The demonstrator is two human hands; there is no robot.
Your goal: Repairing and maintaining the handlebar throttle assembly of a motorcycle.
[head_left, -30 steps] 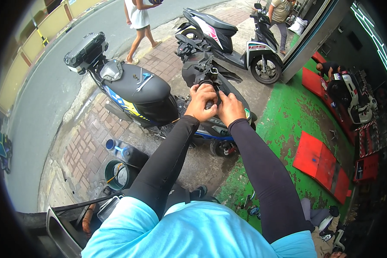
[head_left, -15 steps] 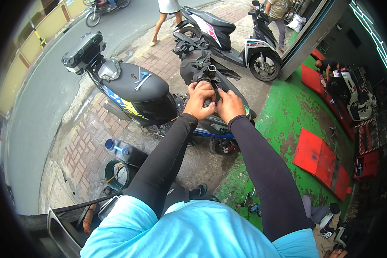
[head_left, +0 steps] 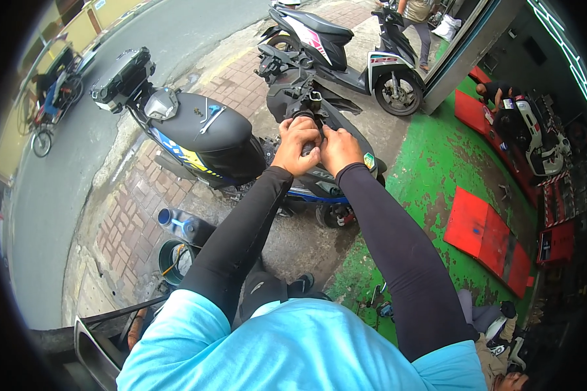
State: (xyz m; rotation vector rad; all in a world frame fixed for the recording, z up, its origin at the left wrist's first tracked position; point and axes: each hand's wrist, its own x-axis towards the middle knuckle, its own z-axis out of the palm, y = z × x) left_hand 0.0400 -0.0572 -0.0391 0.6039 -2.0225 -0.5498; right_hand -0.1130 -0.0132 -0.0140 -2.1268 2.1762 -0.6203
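Over the partly stripped front of a black and blue scooter point(head_left: 205, 130), both my hands are close together. My left hand point(head_left: 297, 144) is wrapped round a black handlebar grip point(head_left: 308, 149), whose end shows below the thumb. Right beside it, my right hand point(head_left: 340, 150) is closed, its fingers curled in towards the grip's far end. What those fingers hold is hidden. On the scooter's seat point(head_left: 225, 140) lie a silver wrench point(head_left: 209, 122), a blue-handled tool point(head_left: 214, 112), several small fasteners point(head_left: 197, 111) and a grey plastic part point(head_left: 162, 104).
A white and black scooter point(head_left: 346, 52) stands beyond. At lower left are a dark jug with a blue cap point(head_left: 186, 225) and a bucket point(head_left: 169, 262). Red ramps point(head_left: 479, 228) lie on the green floor, where people work at right. A tricycle point(head_left: 59, 91) is on the road.
Both hands keep their hold and appear slightly lower and further left. On the road, the motorcycle and a pedestrian have mostly left view, and a tricycle has appeared.
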